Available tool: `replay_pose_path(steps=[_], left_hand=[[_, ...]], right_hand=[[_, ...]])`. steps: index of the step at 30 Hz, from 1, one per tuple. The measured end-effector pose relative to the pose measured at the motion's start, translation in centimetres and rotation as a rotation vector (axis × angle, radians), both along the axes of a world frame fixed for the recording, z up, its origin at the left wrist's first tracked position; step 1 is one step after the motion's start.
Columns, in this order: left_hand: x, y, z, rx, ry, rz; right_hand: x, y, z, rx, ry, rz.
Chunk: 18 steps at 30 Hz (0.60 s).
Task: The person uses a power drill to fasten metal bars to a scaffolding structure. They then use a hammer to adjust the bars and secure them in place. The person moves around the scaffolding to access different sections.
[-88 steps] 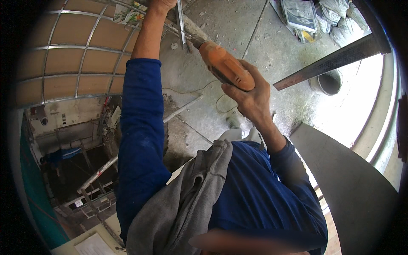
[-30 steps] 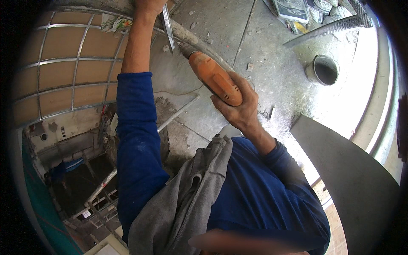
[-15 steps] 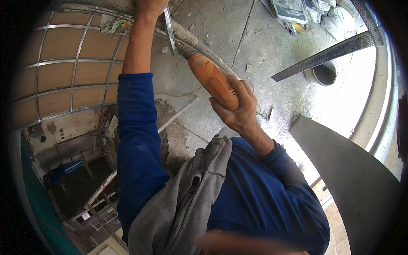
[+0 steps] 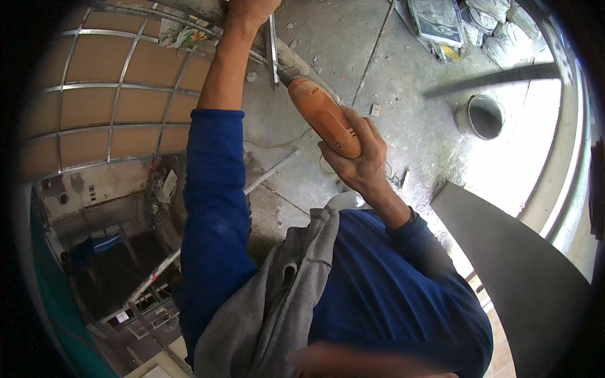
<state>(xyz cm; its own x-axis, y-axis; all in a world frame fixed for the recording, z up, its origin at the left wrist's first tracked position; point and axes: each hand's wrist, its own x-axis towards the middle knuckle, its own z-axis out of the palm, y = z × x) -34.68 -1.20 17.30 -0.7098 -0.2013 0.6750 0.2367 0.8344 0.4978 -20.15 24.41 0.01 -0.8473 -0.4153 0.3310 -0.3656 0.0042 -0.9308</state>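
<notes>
My right hand (image 4: 362,154) is wrapped round the rear of an orange power drill (image 4: 321,116). The drill's dark front end points up and left, close to the lower end of a narrow metal strip (image 4: 273,50). My left hand (image 4: 252,11) is at the top edge, beside the strip's upper part. Its fingers lie out of sight, so its grip cannot be told. A pole-like rail (image 4: 302,60) runs behind the strip and the drill.
Tan panels in a metal grid (image 4: 97,66) stand left. A perforated metal bar (image 4: 498,79) juts in from the right above a bucket (image 4: 484,118). White sacks (image 4: 507,44) lie at upper right; a grey curved board (image 4: 510,252) is at lower right. A pole (image 4: 271,171) lies near my left sleeve.
The whole view has shifted, placing my hands and the drill slightly farther right. The perforated bar has swung upward, is blurred, and uncovers more of the bucket. My right hand still grips the drill.
</notes>
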Motion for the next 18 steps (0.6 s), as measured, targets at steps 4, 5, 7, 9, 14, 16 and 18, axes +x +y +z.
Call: replay_pose_path(steps=[4, 5, 7, 9, 14, 16, 18], left_hand=[[0.2, -0.1, -0.1, 0.088, -0.064, -0.019], [0.3, -0.2, -0.1, 0.028, -0.065, -0.013], [0.3, -0.2, -0.1, 0.141, -0.089, -0.006], [0.4, -0.3, -0.3, 0.233, -0.152, -0.009], [2.3, -0.2, -1.2, 0.022, -0.163, -0.011], [4.4, 0.9, -2.5, -0.007, 0.003, -0.110], [7.1, 2.0, -3.8, 0.000, 0.039, 0.003]], right_hand=[[-0.1, 2.2, -0.3, 0.028, -0.090, 0.053], [0.0, 3.0, -0.3, 0.030, -0.106, 0.060], [0.1, 4.6, -0.3, 0.051, -0.133, 0.047], [0.7, 6.4, -0.4, 0.060, -0.170, 0.048], [2.2, 9.7, -2.4, 0.077, -0.195, 0.099], [3.0, 10.6, -3.6, 0.085, -0.297, 0.145], [3.6, 11.5, -4.7, 0.147, -0.255, 0.184]])
